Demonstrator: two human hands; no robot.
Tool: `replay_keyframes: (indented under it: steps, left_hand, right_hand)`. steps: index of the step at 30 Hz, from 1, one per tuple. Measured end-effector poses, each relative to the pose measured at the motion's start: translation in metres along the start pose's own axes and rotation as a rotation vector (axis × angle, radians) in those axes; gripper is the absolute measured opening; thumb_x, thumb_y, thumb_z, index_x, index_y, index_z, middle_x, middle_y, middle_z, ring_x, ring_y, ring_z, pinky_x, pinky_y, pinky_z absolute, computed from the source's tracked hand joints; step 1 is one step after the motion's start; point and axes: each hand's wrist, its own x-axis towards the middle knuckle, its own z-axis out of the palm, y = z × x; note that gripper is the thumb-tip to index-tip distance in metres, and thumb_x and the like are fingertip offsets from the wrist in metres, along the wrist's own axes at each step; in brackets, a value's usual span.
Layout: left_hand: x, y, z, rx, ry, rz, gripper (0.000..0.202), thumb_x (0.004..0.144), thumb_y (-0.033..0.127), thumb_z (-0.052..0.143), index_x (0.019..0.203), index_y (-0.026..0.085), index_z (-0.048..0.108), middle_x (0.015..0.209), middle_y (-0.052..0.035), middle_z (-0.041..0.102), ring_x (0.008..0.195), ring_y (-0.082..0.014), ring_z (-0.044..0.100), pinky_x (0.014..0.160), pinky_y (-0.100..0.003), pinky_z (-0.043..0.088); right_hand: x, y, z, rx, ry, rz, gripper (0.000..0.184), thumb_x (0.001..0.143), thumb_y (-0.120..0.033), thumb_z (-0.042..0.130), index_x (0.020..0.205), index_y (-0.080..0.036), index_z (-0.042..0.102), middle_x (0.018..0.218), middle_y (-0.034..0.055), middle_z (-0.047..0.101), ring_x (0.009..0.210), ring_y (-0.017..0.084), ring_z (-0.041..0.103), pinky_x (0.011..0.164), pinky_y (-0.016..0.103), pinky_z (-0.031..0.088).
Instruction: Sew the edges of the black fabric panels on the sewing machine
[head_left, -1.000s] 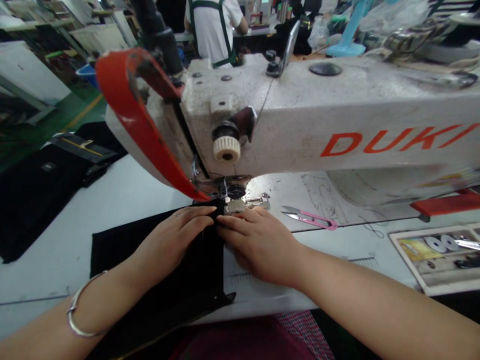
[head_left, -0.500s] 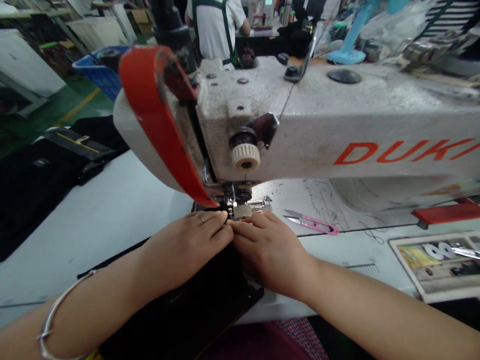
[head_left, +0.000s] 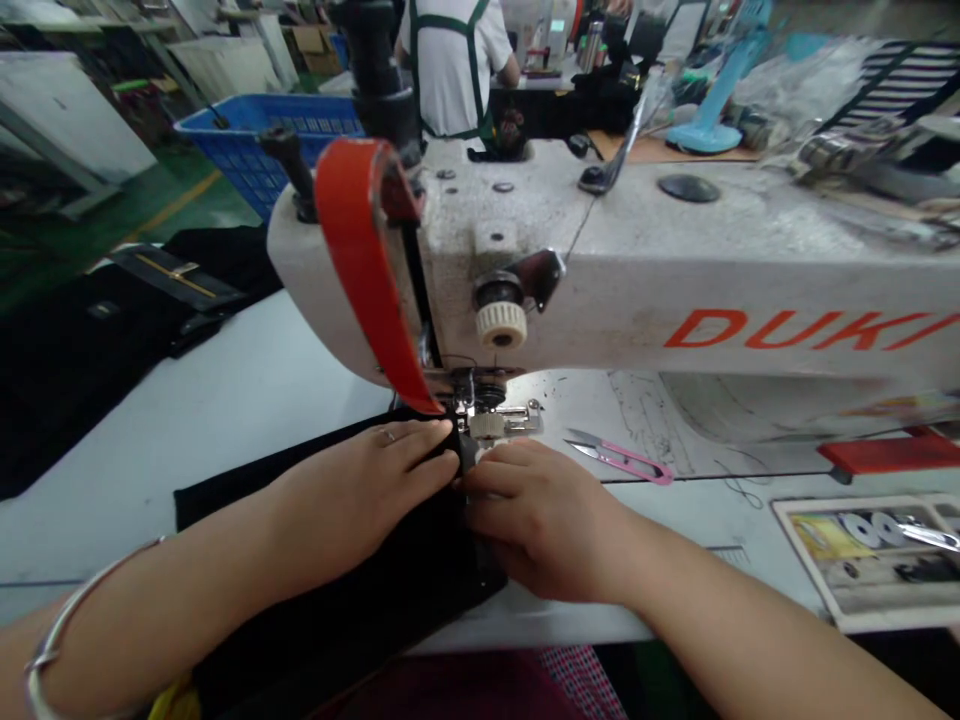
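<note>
A piece of black fabric lies on the sewing table, its end running under the presser foot of a white Juki sewing machine. My left hand rests on the fabric with its fingertips close to the foot. My right hand is curled at the fabric's right edge, just below the foot, and pinches the cloth there. The two hands nearly touch. The needle area is partly hidden by the machine's red belt guard.
Pink-handled thread snips lie on the table right of the foot. A tray of bobbins sits at the right. Black fabric pieces lie at the left, with a blue crate beyond. A co-worker sits behind the machine.
The head view has turned, shifting the machine and showing more of the blue crate. My right hand has curled tighter at the fabric edge, and the fabric now spreads further left beneath my left arm.
</note>
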Motion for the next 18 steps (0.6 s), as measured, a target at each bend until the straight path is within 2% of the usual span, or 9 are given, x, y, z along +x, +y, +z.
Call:
replay_keyframes:
  steps: [2, 4, 8, 11, 15, 18]
  left_hand:
    - [-0.013, 0.017, 0.002, 0.0, 0.022, -0.011, 0.053, 0.087, 0.006, 0.039, 0.137, 0.014, 0.055, 0.141, -0.0125, 0.059, 0.131, -0.0262, 0.056, 0.109, -0.042, 0.046]
    - [-0.026, 0.034, 0.005, -0.016, 0.041, -0.006, 0.051, 0.091, 0.01, 0.039, 0.139, 0.016, 0.054, 0.147, -0.0099, 0.055, 0.136, -0.0254, 0.052, 0.113, -0.041, 0.043]
    - [-0.032, 0.054, 0.006, 0.033, 0.04, -0.084, 0.042, 0.1, 0.021, 0.038, 0.137, 0.015, 0.057, 0.15, -0.0138, 0.051, 0.138, -0.0318, 0.049, 0.112, -0.05, 0.045]
    - [-0.026, 0.057, 0.002, 0.072, 0.021, -0.099, 0.042, 0.102, 0.023, 0.035, 0.137, 0.014, 0.057, 0.149, -0.0155, 0.051, 0.137, -0.0331, 0.049, 0.108, -0.051, 0.049]
    - [-0.022, 0.053, 0.0, 0.053, 0.018, -0.028, 0.044, 0.101, 0.018, 0.032, 0.136, 0.016, 0.058, 0.146, -0.0114, 0.055, 0.138, -0.0313, 0.048, 0.112, -0.053, 0.046]
    - [-0.025, 0.053, 0.003, 0.06, -0.01, -0.04, 0.046, 0.101, 0.021, 0.036, 0.144, 0.015, 0.051, 0.153, -0.0116, 0.048, 0.141, -0.0297, 0.044, 0.113, -0.051, 0.045]
  right_hand:
    - [-0.001, -0.002, -0.007, 0.056, -0.039, -0.062, 0.01, 0.085, -0.017, 0.064, 0.081, -0.022, 0.071, 0.092, 0.0023, 0.071, 0.09, 0.019, 0.06, 0.08, 0.033, 0.049]
    - [-0.001, -0.004, -0.011, 0.084, -0.069, -0.11, 0.01, 0.084, -0.015, 0.065, 0.08, -0.021, 0.071, 0.088, 0.0011, 0.07, 0.089, 0.018, 0.06, 0.082, 0.031, 0.05]
    - [-0.002, -0.008, -0.011, 0.075, -0.096, -0.156, 0.011, 0.086, -0.015, 0.066, 0.078, -0.022, 0.072, 0.091, 0.0006, 0.072, 0.092, 0.017, 0.061, 0.087, 0.031, 0.05]
    - [-0.004, -0.009, -0.009, 0.058, -0.095, -0.157, 0.01, 0.087, -0.018, 0.067, 0.08, -0.023, 0.072, 0.092, 0.0001, 0.073, 0.097, 0.02, 0.061, 0.087, 0.034, 0.049]
    - [-0.005, -0.01, -0.01, 0.054, -0.104, -0.15, 0.011, 0.089, -0.019, 0.067, 0.08, -0.022, 0.071, 0.086, -0.0016, 0.074, 0.091, 0.019, 0.061, 0.079, 0.033, 0.049]
    - [-0.005, -0.011, -0.01, 0.062, -0.094, -0.15, 0.015, 0.09, -0.017, 0.066, 0.077, -0.022, 0.07, 0.082, -0.0025, 0.074, 0.088, 0.018, 0.062, 0.079, 0.032, 0.048]
